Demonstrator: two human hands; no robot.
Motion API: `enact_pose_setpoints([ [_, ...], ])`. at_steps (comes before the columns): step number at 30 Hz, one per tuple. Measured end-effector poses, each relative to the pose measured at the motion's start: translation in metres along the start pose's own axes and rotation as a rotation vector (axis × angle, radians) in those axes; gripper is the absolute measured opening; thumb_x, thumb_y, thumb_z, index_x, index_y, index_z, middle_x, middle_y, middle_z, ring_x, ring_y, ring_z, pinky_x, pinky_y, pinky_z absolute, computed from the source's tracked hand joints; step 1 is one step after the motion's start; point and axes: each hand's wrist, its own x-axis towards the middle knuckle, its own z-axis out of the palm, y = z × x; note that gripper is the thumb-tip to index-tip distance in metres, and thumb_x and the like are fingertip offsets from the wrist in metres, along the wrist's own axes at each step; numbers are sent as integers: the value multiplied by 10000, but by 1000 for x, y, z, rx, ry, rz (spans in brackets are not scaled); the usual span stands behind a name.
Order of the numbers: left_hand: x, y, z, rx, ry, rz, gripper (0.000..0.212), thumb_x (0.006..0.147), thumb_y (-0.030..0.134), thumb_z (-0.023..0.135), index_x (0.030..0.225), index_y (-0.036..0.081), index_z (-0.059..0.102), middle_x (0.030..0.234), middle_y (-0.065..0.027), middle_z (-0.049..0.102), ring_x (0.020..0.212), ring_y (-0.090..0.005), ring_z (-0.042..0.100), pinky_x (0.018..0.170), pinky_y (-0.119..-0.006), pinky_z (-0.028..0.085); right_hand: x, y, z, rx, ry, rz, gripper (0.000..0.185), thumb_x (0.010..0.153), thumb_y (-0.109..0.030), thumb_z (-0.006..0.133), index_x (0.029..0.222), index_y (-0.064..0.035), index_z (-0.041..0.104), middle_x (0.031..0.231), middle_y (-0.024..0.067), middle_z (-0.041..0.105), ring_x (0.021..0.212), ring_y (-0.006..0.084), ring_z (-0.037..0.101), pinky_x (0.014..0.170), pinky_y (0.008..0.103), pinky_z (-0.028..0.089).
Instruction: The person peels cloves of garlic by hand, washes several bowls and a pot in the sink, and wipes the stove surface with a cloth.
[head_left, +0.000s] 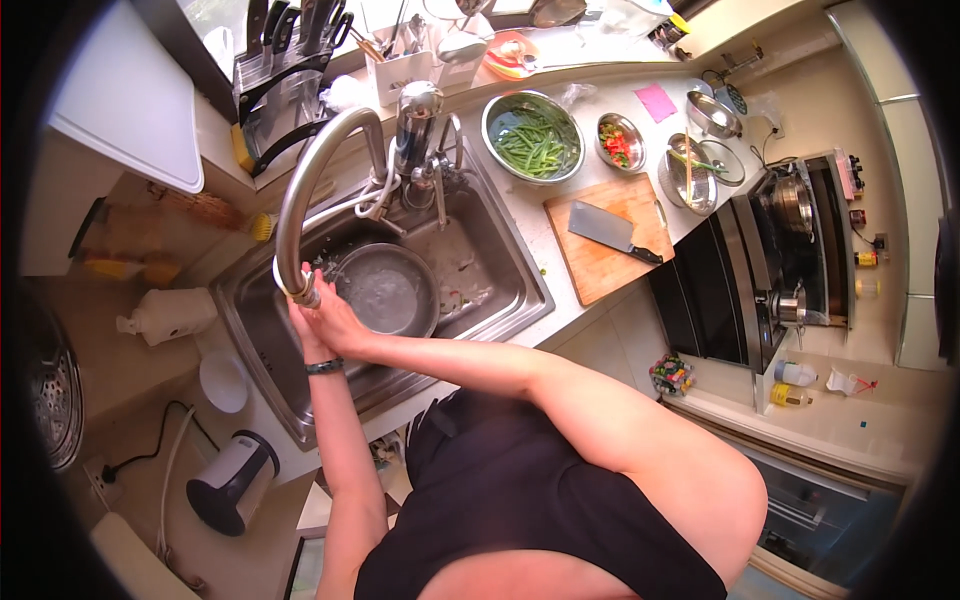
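Observation:
My left hand, with a dark bracelet at the wrist, is under the curved metal faucet spout. Against its palm lies my right hand, fingers straight. Nothing shows in either hand, though the spout's end hides part of the fingers and what lies between the palms cannot be seen. Just right of them, a round metal pan with water in it sits in the stainless-steel sink. Bits of food lie on the sink floor beside the pan.
Right of the sink, a cleaver rests on a wooden cutting board. Behind it stand a bowl of green beans and a bowl of chopped red and green pieces. A knife rack and a white bottle stand left.

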Motion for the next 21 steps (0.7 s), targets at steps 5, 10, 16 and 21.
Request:
enact_pose_setpoints([
  [5,2,4,-4,-52,137,82,374,949,321,455,1190,44,523,1140,-81,577,1037,-197,565,904,-320,456,35,42,-7,-59,152,-31,471,940,-236,380,1356,-15,378,1359,229,410,1264,375,379,1077,365,276],
  [10,8,16,-15,-352,26,103,351,968,283,344,1133,38,534,1099,-113,607,1028,-224,583,890,-369,470,30,19,-21,951,-39,211,519,997,-342,308,1361,25,351,1348,181,447,1226,280,443,1032,362,329],
  [16,4,7,-13,-547,34,72,291,954,302,415,1049,66,556,1021,-76,615,919,-201,594,837,-347,489,22,11,-32,893,38,274,395,952,-233,449,1266,3,488,1230,174,548,1130,224,532,934,340,427],
  [21,18,-22,-41,-199,154,55,218,941,240,462,1036,74,567,945,-58,611,799,-157,595,650,-252,504,-3,38,-29,25,132,-71,299,884,-150,509,1148,-35,588,1186,162,576,1109,314,538,953,379,415],
])
